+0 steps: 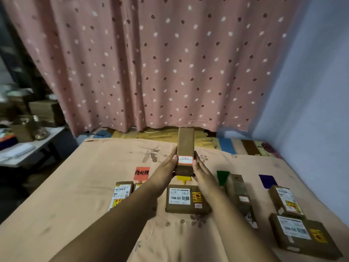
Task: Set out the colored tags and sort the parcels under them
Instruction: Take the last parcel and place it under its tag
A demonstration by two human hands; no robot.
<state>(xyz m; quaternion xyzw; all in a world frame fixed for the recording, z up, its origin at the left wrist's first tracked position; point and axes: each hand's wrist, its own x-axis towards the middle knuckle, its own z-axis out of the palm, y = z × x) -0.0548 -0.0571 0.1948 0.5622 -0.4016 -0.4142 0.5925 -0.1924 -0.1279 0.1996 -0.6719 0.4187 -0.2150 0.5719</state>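
Observation:
A long brown parcel with a red-edged white label is held up above the bed, gripped at its near end by my left hand and my right hand. A row of tags lies on the peach sheet: red tag, yellow tag mostly hidden under the held parcel, green tag, blue tag. Two small parcels lie below the red tag, one parcel below the yellow, a long parcel beside the green, and two parcels below the blue.
A pink dotted curtain hangs behind the bed. A blue wall bounds the right side. A cluttered side table with boxes stands at the left. Striped bedding shows at the far edge.

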